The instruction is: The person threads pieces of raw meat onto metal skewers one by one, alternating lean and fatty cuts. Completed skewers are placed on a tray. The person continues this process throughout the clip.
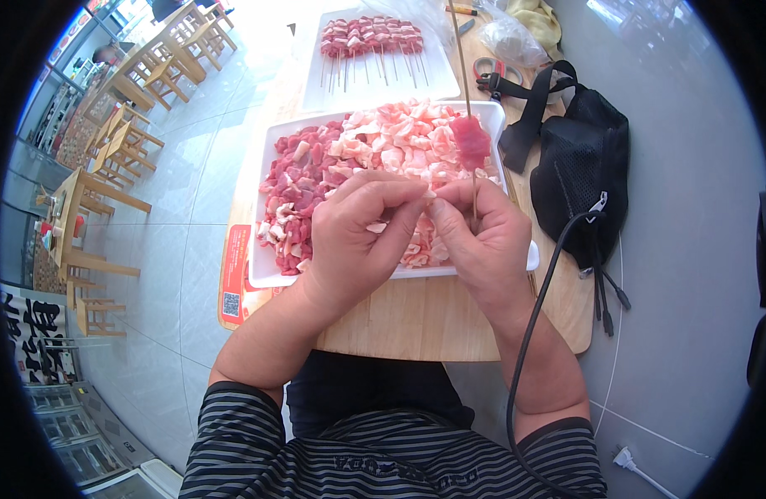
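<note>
Between the thumb and forefinger of my left hand point(364, 231) is a small pale piece of fat point(429, 194). A second white scrap point(376, 227) shows against that palm. My right hand point(492, 231) holds a thin skewer point(463, 68) upright, and its thumb and forefinger meet the left fingertips at the pale piece. One chunk of red meat point(470, 142) is threaded on the skewer, just above the right hand. Both hands are over a white tray point(272, 279) of cut raw meat, with red pieces point(302, 165) at left and pale fatty pieces point(402, 134) at middle and right.
Behind stands another white tray point(370, 93) with several loaded skewers point(370, 36). Scissors point(514, 73), a clear plastic bag point(514, 40) and a black bag point(586, 150) lie at right on the wooden table point(408, 324). A black cable point(528, 343) crosses my right arm.
</note>
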{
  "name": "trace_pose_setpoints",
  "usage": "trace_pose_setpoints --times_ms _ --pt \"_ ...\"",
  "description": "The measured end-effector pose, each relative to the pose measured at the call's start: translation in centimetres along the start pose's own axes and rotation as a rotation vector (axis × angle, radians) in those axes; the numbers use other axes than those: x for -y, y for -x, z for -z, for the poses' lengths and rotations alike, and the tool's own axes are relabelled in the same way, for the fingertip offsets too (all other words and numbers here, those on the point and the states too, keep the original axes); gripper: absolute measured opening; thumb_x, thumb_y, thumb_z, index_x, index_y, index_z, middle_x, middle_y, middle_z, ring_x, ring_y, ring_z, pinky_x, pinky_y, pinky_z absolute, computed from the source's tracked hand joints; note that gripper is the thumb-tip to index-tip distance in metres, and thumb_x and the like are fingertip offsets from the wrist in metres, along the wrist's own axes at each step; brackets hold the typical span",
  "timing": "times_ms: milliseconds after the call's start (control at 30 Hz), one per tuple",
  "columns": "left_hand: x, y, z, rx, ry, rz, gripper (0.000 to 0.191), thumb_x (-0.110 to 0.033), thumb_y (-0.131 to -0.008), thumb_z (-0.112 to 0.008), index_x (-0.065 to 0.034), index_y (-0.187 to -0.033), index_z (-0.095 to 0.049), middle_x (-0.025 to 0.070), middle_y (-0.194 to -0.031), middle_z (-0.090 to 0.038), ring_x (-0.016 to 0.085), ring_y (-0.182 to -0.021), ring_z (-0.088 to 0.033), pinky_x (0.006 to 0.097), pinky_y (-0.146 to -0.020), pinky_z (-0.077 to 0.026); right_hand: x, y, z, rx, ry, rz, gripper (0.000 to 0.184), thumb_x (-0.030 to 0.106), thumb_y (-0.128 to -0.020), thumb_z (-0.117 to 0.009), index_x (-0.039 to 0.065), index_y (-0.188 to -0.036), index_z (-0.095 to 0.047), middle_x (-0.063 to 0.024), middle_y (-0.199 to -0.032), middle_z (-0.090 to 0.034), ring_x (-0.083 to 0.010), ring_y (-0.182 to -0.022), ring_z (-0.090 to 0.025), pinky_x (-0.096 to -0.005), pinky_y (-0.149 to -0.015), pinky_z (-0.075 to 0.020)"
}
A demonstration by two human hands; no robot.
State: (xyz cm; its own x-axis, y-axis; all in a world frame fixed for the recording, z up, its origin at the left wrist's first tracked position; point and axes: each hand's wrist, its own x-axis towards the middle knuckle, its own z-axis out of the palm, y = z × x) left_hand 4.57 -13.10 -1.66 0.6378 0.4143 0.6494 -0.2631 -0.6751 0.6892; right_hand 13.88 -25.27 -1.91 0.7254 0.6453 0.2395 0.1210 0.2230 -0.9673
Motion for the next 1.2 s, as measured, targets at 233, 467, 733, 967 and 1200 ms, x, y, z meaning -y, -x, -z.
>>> trace_pose_setpoints --times_ms 233,467,733,967,1200 --pt "0.0 -0.1 0.3 0.092 0.399 0.223 0.010 0.003 -0.084 -0.069 -0.0004 -0.093 -0.067 0.0074 -0.092 -0.067 0.010 -0.081 -0.063 0.0224 -0.069 -0.052 -0.2 0.0 0.4 -0.008 0.048 0.070 0.002 0.000 -0.088 -0.064 -0.001 -0.089 -0.063 -0.0005 -0.074 -0.065 -0.0013 -0.060 -0.058 -0.0164 -0.053 -0.0464" --pt "0.3 0.2 0.1 0.041 0.365 0.256 0.009 0.000 -0.084 -0.071 -0.0021 -0.090 -0.065 0.0061 -0.095 -0.068 0.006 -0.080 -0.059 0.0193 -0.064 -0.047 0.3 0.3 0.5 0.041 0.083 0.033 0.014 -0.001 -0.089 -0.062 -0.002 -0.102 -0.068 -0.0015 -0.079 -0.066 -0.0011 -0.069 -0.059 -0.0165 -0.059 -0.0468" --pt "0.3 -0.6 2.1 -0.027 0.664 0.522 0.011 0.005 -0.086 -0.066 -0.0005 -0.094 -0.061 0.0049 -0.090 -0.066 0.006 -0.076 -0.060 0.0197 -0.064 -0.049 1.0 0.1 1.2 0.122 0.035 -0.100 0.017 0.002 -0.091 -0.061 -0.004 -0.106 -0.067 -0.0059 -0.083 -0.065 -0.0099 -0.063 -0.056 -0.0239 -0.058 -0.0456" --pt "2.9 -2.6 7.9 -0.128 1.322 0.647 0.011 -0.014 -0.098 -0.053 -0.0068 -0.103 -0.061 0.0079 -0.097 -0.066 0.013 -0.084 -0.059 0.0221 -0.062 -0.047 1.1 -0.3 0.8 0.157 0.463 0.366 0.018 0.001 -0.084 -0.068 -0.003 -0.102 -0.068 -0.0149 -0.079 -0.068 -0.0224 -0.066 -0.066 -0.0298 -0.060 -0.0497" --pt "3.7 -3.3 9.6 -0.223 1.564 0.687 0.010 -0.011 -0.098 -0.054 -0.0032 -0.100 -0.060 0.0072 -0.092 -0.065 0.012 -0.080 -0.064 0.0207 -0.062 -0.051 1.1 -0.1 0.6 0.200 0.508 0.330 0.017 0.002 -0.084 -0.069 -0.001 -0.101 -0.069 -0.0151 -0.082 -0.069 -0.0223 -0.069 -0.069 -0.0289 -0.063 -0.0515"
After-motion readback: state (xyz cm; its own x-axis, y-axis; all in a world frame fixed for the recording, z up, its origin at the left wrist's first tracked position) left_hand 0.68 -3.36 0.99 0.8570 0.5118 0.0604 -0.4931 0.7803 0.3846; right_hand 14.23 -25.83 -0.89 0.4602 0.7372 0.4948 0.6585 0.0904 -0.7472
